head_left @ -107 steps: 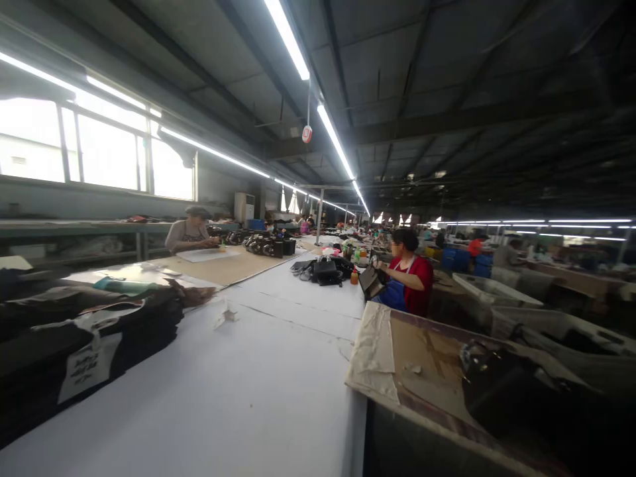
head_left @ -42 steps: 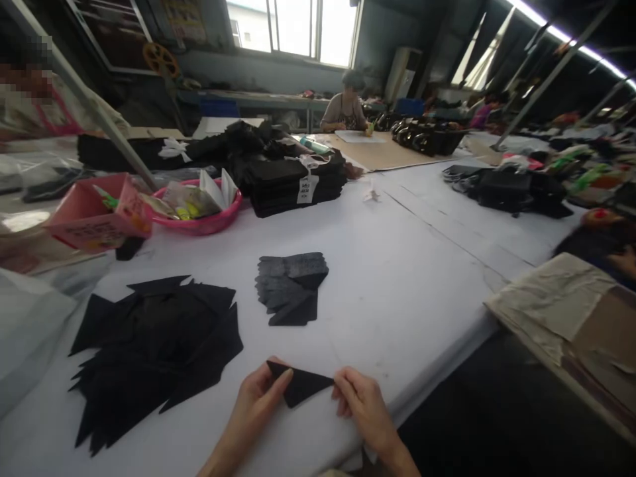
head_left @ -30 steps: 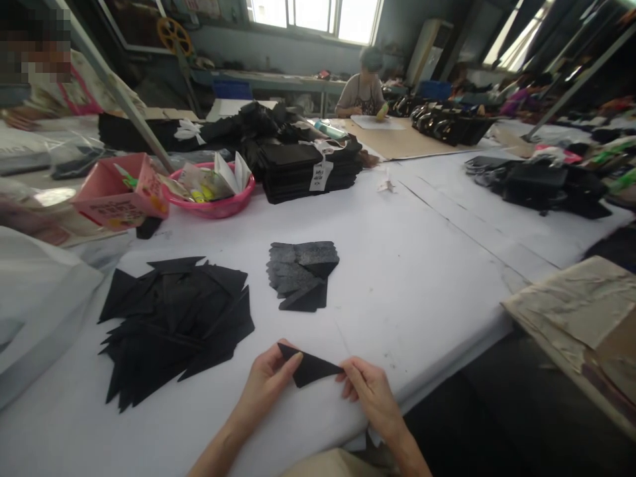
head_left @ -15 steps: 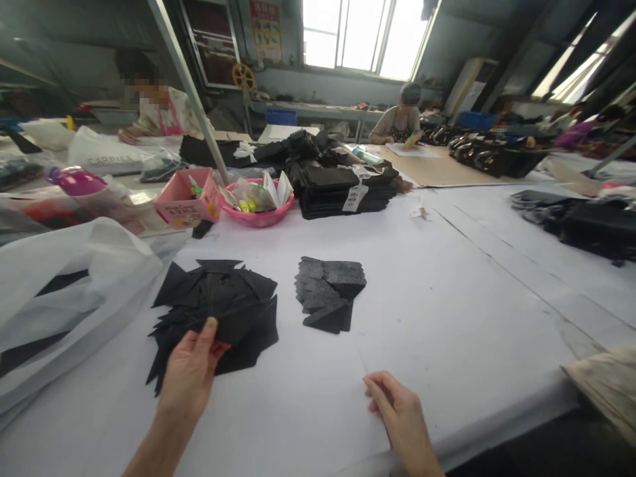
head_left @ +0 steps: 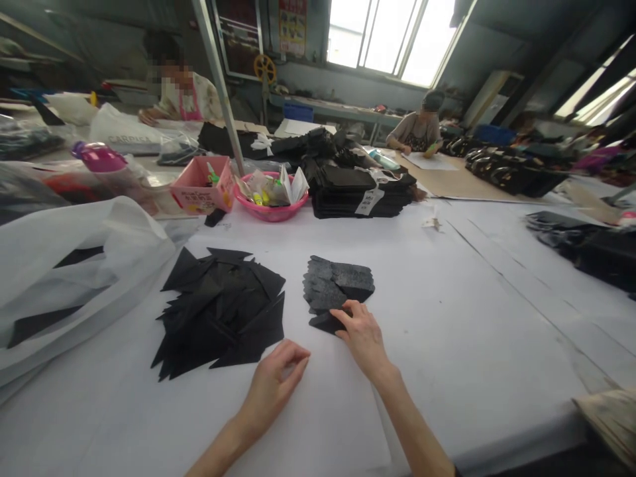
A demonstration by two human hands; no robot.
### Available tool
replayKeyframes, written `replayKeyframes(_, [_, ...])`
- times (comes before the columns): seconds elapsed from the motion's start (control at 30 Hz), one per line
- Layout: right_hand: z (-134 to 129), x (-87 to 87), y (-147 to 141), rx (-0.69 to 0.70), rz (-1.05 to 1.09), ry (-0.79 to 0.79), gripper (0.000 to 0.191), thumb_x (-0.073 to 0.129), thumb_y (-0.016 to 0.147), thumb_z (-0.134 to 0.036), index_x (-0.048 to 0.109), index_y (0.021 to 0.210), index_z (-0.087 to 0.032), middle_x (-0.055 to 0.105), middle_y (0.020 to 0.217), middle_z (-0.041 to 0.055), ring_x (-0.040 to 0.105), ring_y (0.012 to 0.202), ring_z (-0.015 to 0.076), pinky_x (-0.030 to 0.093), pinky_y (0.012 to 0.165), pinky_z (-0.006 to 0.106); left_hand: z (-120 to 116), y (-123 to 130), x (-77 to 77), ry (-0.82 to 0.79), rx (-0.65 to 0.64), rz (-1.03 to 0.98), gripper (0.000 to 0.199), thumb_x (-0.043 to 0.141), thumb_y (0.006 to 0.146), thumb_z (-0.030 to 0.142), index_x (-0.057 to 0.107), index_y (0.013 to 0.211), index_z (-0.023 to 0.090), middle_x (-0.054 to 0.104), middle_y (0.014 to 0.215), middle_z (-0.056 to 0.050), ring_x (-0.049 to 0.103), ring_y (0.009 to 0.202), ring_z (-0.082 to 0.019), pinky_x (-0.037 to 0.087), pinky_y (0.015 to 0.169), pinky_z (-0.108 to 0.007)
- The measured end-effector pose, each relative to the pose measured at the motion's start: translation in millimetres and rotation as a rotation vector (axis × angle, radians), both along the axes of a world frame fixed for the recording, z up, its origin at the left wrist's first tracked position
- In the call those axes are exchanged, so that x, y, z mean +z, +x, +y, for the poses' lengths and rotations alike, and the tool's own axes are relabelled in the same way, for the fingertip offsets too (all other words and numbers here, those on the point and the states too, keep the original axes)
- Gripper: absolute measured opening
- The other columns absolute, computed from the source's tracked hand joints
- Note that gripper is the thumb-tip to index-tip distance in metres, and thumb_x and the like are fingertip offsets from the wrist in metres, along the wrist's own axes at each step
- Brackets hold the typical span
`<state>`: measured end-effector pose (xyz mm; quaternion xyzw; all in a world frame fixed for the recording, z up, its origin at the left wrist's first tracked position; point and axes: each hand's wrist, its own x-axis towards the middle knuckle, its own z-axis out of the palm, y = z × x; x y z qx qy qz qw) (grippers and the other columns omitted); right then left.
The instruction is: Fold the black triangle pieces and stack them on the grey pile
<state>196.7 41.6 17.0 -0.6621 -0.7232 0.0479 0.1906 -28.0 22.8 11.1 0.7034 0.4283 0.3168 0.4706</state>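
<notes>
A heap of black triangular pieces (head_left: 223, 315) lies on the white table (head_left: 447, 318). To its right is a smaller stack of dark grey pieces (head_left: 335, 288). My right hand (head_left: 362, 334) reaches forward, its fingertips resting on the nearest piece of the grey stack. My left hand (head_left: 275, 383) rests on the table just right of the black heap's near edge. Its fingers are loosely curled and nothing shows in it.
Behind the piles are a pink basin (head_left: 271, 207) of small items, a pink box (head_left: 203, 192), a slanted metal pole (head_left: 221, 83) and stacked black material (head_left: 362, 189). A white plastic bag (head_left: 74, 265) lies at the left. Two people (head_left: 183, 89) (head_left: 420, 126) sit at far tables.
My left hand has left the black heap and drawn back toward me, empty. My right hand has moved forward from the near table edge onto the grey stack. The view has shifted slightly.
</notes>
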Motion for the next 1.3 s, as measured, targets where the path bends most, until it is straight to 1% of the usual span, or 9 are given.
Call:
replayKeyframes(0.13, [12.3,4.4,0.2,0.058,-0.053,0.009,0.043,0.079,0.065,-0.002,0.063,0.098,-0.026,0.057,0.105,0.0029,0.056,0.097,0.0227,0.049,0.080,0.036,19.6,12.0,-8.0,0.179,0.026,0.098,0.021,0.051,0.095,0.028,0.062,0.111,0.022,0.061,0.112,-0.008,0.061,0.101,-0.023,0.051,0.089,-0.035])
replayKeyframes(0.33, [11.9,8.0,2.0,0.121,-0.041,0.079,0.035,0.068,0.069,0.004,0.052,0.086,-0.022,0.060,0.100,0.0008,0.055,0.096,0.0210,0.045,0.081,0.034,35.8,30.6,-24.5,0.461,0.065,0.170,0.043,0.047,0.090,0.011,0.052,0.132,0.021,0.057,0.126,-0.011,0.056,0.118,-0.025,0.051,0.100,-0.045])
replayKeyframes(0.63, [-22.6,-0.7,28.9,0.001,0.218,0.229,0.008,0.054,0.091,-0.017,0.057,0.097,-0.022,0.064,0.088,0.0013,0.061,0.087,0.0185,0.044,0.099,0.043,54.5,53.5,-38.1,0.649,0.018,0.234,0.049,0.038,0.083,-0.002,0.059,0.122,0.017,0.062,0.123,-0.012,0.058,0.117,-0.026,0.053,0.098,-0.048])
replayKeyframes(0.73, [-47.6,13.4,32.7,-0.162,0.709,0.019,0.022,0.062,0.090,-0.039,0.062,0.103,-0.021,0.067,0.093,0.0047,0.063,0.088,0.0206,0.052,0.083,0.035,52.5,53.7,-35.0,0.677,0.036,0.190,0.042,0.039,0.088,0.001,0.060,0.121,0.018,0.062,0.119,-0.011,0.057,0.118,-0.026,0.052,0.099,-0.046])
replayKeyframes(0.8, [-67.9,19.3,26.6,-0.166,1.053,-0.238,0.038,0.065,0.086,-0.048,0.062,0.112,-0.020,0.069,0.098,0.0062,0.065,0.090,0.0222,0.054,0.078,0.033,49.7,50.4,-29.1,0.673,0.054,0.168,0.038,0.040,0.092,0.004,0.061,0.119,0.019,0.061,0.117,-0.011,0.056,0.117,-0.025,0.050,0.099,-0.045])
replayKeyframes(0.87, [-89.0,17.9,14.3,-0.137,1.166,-0.493,0.046,0.068,0.081,-0.047,0.062,0.118,-0.021,0.070,0.093,0.0043,0.066,0.085,0.0223,0.054,0.073,0.031,45.6,43.5,-21.8,0.635,0.054,0.163,0.034,0.041,0.094,0.007,0.062,0.117,0.019,0.060,0.115,-0.011,0.057,0.113,-0.025,0.051,0.096,-0.042])
replayKeyframes(1.0, [-125.8,-1.2,-13.0,-0.114,0.775,-0.656,0.036,0.065,0.081,-0.028,0.066,0.116,-0.026,0.071,0.091,0.0018,0.067,0.086,0.0224,0.052,0.076,0.030,29.0,20.9,-10.5,0.495,-0.082,0.165,0.019,0.047,0.099,0.017,0.066,0.101,0.018,0.061,0.095,-0.007,0.059,0.091,-0.019,0.050,0.079,-0.030])
replayKeyframes(1.1, [-143.6,-15.5,-25.9,-0.107,0.438,-0.446,0.033,0.054,0.089,-0.025,0.064,0.120,-0.028,0.069,0.105,0.0036,0.067,0.090,0.0225,0.052,0.076,0.029,7.3,5.7,-8.5,0.464,-0.212,0.201,0.017,0.050,0.098,0.018,0.066,0.091,0.018,0.060,0.084,-0.004,0.057,0.080,-0.017,0.046,0.070,-0.027])
replayKeyframes(1.3, [-156.7,-25.0,-43.9,-0.181,0.086,-0.143,0.036,0.032,0.103,-0.043,0.058,0.126,-0.031,0.062,0.091,0.0034,0.063,0.071,0.0178,0.045,0.055,0.027,-27.8,4.6,-17.0,0.536,-0.284,0.264,0.019,0.051,0.099,0.020,0.064,0.085,0.017,0.057,0.082,-0.003,0.051,0.078,-0.018,0.040,0.069,-0.030])
